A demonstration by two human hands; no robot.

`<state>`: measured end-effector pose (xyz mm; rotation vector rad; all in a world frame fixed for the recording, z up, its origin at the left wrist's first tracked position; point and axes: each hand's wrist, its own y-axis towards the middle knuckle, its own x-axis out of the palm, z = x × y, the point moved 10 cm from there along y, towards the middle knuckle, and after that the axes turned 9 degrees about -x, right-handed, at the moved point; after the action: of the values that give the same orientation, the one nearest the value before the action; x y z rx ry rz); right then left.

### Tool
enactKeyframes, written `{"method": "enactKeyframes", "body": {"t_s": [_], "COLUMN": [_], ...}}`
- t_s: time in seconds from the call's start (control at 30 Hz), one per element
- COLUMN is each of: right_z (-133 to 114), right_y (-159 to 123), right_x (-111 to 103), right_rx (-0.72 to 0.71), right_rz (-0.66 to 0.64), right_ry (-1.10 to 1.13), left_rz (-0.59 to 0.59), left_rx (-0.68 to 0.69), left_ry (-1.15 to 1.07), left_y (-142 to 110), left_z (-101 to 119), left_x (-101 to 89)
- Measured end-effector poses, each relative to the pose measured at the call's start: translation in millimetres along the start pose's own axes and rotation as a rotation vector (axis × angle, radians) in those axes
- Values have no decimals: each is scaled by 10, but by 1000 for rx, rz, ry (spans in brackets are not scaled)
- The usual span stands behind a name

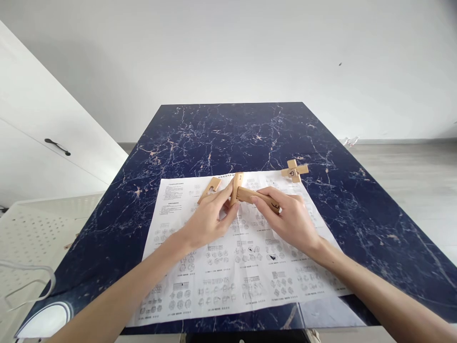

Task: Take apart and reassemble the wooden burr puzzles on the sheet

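My left hand [214, 212] pinches a wooden puzzle piece marked 2 [240, 179], held roughly upright over the printed sheet. Between the fingers of my right hand [289, 214] is a second wooden puzzle piece [250, 194] with a dark mark near its right end. Its left end touches the piece marked 2; whether the two interlock I cannot tell. Just beyond my left fingers a notched wooden piece [210, 188] rests on the sheet, partly hidden by that hand. An assembled cross of wooden pieces [294, 171] sits at the sheet's far right corner.
The printed instruction sheet [221, 300], full of small diagrams, lies on a dark blue marble-patterned table [228, 133]. A white perforated surface [39, 224] with a pale cable [52, 276] is at the left. A white cabinet [43, 105] stands behind it.
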<state>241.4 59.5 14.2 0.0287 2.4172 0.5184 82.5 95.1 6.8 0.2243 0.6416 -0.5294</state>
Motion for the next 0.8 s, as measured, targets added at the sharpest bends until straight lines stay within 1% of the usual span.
{"method": "enactKeyframes", "body": {"t_s": [0.2, 0.33, 0.53, 0.7, 0.8], "right_z": [3, -8, -35, -39, -39], "right_y": [1, -12, -30, -44, -42], "right_x": [74, 118, 141, 181, 211], "right_rx": [12, 0, -16, 14, 39], "right_rz": [-53, -85, -98, -127, -135], "right_ry": [78, 116, 144, 186, 227], "left_rz": [-27, -24, -70, -85, -131], "left_rx": [123, 159, 155, 156, 137], "left_ry": [44, 53, 44, 25, -20], "left_y": [-52, -80, -105, -120, -127], "left_z": [47, 78, 130, 142, 135], "left_x": [103, 103, 115, 140, 178]}}
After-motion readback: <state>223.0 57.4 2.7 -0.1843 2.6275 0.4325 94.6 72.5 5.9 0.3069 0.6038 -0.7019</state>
